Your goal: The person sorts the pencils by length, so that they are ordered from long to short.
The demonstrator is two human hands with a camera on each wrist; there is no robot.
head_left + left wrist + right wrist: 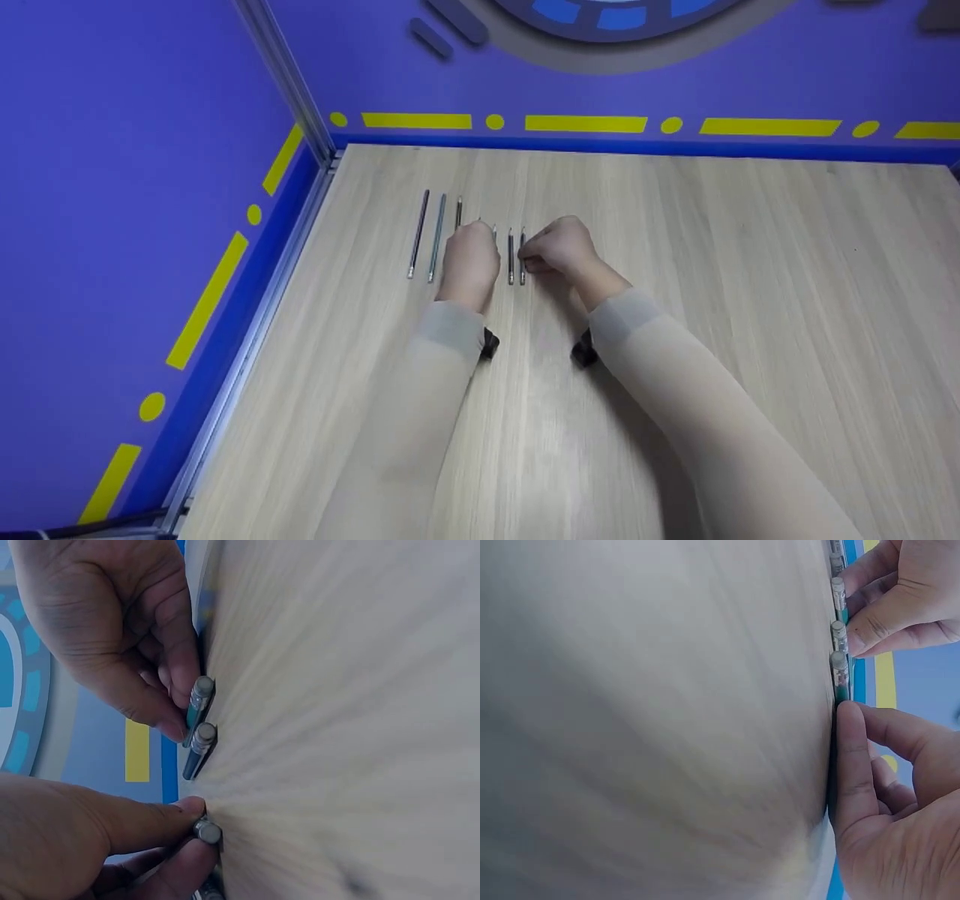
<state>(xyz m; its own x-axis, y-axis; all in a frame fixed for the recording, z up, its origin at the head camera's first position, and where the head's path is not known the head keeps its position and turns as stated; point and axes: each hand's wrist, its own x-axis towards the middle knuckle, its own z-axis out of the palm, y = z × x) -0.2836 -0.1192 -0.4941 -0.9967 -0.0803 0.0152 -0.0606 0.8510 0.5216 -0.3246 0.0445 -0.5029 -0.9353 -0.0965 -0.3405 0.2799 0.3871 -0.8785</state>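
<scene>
Several pencils lie side by side in a row, eraser ends toward me. My left hand [471, 259] is over the middle of the row and hides parts of some pencils. In the left wrist view its thumb and finger pinch one pencil [208, 831] near the eraser end. My right hand [562, 246] is at the right end, its fingertips pinching the rightmost pencil [523, 278], which looks green in the right wrist view. Between the hands lies a dark pencil [511, 259], apart from the rightmost one. Left of my left hand are a dark pencil [418, 234] and a blue-grey pencil [437, 238].
The pencils lie on a wood-grain table [750, 300]. A blue panel [135, 187] with a metal frame [289, 75] borders it on the left, and a patterned blue wall [405, 82] stands along the back. Black wrist devices [584, 349] sit under the sleeves.
</scene>
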